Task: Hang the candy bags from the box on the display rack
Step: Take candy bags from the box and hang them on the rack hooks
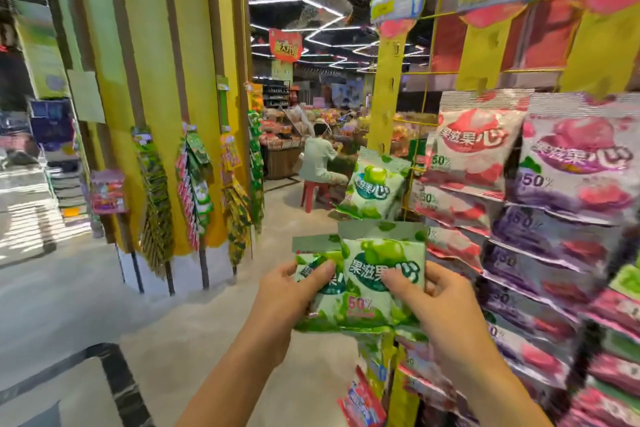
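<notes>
Both hands grip a small stack of green candy bags [377, 274] in front of the chest: the left hand [287, 291] pinches the rear bag, the right hand [436, 298] the front one. They look light, soft and slippery; best held by the stiff top seam. Beyond, the display rack [386, 80] carries one green bag [375, 184].

Your left hand [291, 291] and right hand [436, 298] are both bare: no gloves, no rings, no watch or band at either wrist. Your forearms are bare too, with no sleeve showing anywhere up to the bottom edge of the view. Your nails look short and unpainted, though blur makes them hard to read.
</notes>
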